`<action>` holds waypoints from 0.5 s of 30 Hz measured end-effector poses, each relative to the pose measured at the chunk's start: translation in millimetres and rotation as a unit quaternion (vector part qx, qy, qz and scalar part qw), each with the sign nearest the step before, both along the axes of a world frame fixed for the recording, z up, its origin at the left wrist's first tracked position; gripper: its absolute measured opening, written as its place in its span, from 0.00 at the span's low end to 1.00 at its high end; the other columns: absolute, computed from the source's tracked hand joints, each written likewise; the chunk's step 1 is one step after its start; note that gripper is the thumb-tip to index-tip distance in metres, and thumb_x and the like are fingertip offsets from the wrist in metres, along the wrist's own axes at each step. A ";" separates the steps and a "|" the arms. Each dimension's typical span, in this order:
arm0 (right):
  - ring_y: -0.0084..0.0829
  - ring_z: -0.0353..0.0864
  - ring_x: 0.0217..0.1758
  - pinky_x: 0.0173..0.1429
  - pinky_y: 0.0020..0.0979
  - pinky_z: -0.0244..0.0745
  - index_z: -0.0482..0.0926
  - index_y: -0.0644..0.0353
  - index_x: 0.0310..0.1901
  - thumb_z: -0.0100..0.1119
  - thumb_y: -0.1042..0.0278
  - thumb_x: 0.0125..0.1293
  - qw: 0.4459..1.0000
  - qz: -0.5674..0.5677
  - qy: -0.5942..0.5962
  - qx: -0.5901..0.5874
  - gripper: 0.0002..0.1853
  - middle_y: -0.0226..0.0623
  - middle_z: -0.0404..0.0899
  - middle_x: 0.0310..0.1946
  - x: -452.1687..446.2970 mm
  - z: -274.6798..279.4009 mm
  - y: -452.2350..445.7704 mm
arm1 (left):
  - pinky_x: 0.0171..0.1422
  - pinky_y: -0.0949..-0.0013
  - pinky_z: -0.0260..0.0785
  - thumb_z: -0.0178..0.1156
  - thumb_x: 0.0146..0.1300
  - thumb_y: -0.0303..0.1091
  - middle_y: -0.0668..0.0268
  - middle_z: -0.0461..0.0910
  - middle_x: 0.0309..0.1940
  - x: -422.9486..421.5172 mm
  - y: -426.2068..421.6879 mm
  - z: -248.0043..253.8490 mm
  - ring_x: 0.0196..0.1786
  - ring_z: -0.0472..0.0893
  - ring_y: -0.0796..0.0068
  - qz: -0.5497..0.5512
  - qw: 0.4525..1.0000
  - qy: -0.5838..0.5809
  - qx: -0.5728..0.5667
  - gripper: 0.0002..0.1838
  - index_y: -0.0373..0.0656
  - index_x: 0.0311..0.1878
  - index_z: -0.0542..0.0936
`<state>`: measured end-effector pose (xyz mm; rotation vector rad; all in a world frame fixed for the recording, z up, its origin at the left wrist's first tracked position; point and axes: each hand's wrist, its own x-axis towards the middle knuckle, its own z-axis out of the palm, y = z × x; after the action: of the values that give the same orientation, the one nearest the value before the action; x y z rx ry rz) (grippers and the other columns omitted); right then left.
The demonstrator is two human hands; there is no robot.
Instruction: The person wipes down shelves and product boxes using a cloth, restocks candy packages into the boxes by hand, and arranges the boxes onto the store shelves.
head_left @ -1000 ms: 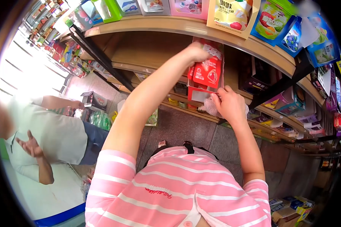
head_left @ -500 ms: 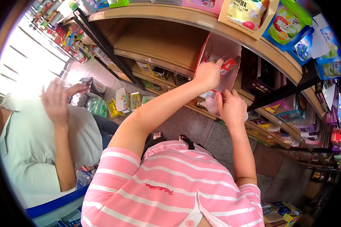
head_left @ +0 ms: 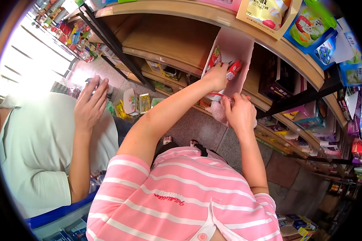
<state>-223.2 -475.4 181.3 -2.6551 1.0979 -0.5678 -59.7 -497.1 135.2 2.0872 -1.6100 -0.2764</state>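
Note:
A long, open box [head_left: 242, 48], pale inside with a red edge, sits tilted on the shelf. My left hand [head_left: 217, 77] reaches into it, fingers closed on a small red packet [head_left: 233, 70]. Another red packet [head_left: 214, 57] leans against the box's left wall. At the near end of the box is my right hand [head_left: 241, 114], its fingers wrapped round a pinkish-grey cloth [head_left: 218, 112] and close against the box's rim. The left fingertips are partly hidden among the packets.
Bagged snacks [head_left: 309, 24] line the upper shelf [head_left: 169, 10]. Dark boxes [head_left: 275, 80] stand right of the open box. On my left is a co-worker in a pale green shirt [head_left: 40, 140], one hand [head_left: 90, 102] raised. Small open cartons [head_left: 130, 101] stand on the floor.
The open box has shifted slightly and tipped, showing more of its inside. My left hand has moved down and left with the packet. The co-worker's hand has moved right and lower.

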 end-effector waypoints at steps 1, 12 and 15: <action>0.47 0.78 0.27 0.30 0.42 0.73 0.74 0.64 0.27 0.55 0.56 0.56 1.000 -0.003 -0.002 -0.005 0.16 0.47 0.76 0.27 0.2 -0.8 0.0 | 0.56 0.58 0.65 0.57 0.49 0.30 0.43 0.73 0.45 0.7 1.0 11.3 0.50 0.74 0.48 0.001 0.999 0.029 0.037 0.29 0.36 0.56 0.62; 0.46 0.78 0.24 0.29 0.41 0.73 0.74 0.65 0.27 0.53 0.56 0.57 1.000 -0.002 -0.011 -0.017 0.17 0.47 0.76 0.25 2.5 -3.6 6.9 | 0.50 0.64 0.71 0.61 0.41 0.36 0.42 0.76 0.39 -8.1 -48.1 33.1 0.46 0.78 0.53 0.106 0.971 0.117 0.179 0.42 0.20 0.56 0.54; 0.46 0.78 0.24 0.28 0.41 0.73 0.74 0.66 0.27 0.53 0.56 0.57 1.000 0.001 -0.013 -0.012 0.17 0.47 0.76 0.25 1.4 -4.5 7.7 | 0.49 0.63 0.71 0.58 0.42 0.33 0.45 0.78 0.36 -16.5 -54.1 16.3 0.45 0.78 0.53 0.121 0.979 0.079 0.145 0.26 0.27 0.46 0.71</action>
<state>-221.8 -467.7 176.8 -2.6613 1.0888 -0.6159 -76.2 -551.2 151.5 2.3842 -1.2693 -0.6074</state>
